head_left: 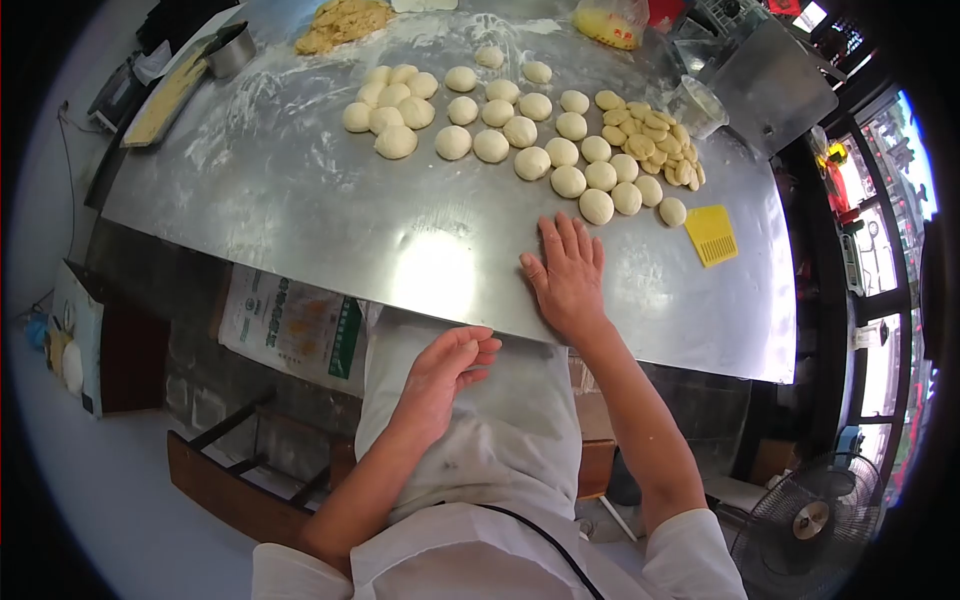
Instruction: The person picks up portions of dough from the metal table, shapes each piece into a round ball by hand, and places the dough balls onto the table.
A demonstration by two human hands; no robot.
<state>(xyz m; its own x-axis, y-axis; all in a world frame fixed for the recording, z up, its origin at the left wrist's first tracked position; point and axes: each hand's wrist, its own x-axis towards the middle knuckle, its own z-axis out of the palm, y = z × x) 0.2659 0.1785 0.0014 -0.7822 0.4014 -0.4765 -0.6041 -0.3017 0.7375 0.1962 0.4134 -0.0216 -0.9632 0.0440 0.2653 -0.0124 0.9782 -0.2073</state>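
Observation:
My right hand [568, 275] lies flat on the metal table [330, 215] with its fingers stretched forward. Just beyond its fingertips are round dough balls [596, 207], spread over the tabletop in loose rows. My left hand [450, 368] hovers by the table's front edge, before the apron [470, 440]. Its fingers are loosely bent with gaps between them, and I see nothing in it. A yellow scraper [711, 236] rests to the right of my right hand. Flattened dough pieces [650, 135] are heaped behind the balls. On the left, more balls [396, 142] sit close together.
At the back lie a large dough mass [342, 25] and a bag with yellow contents [608, 22]. A metal pot [230, 50] stands at the far left, a clear tub [700, 105] at the right. Below are a wooden stool [235, 490] and a fan [808, 520].

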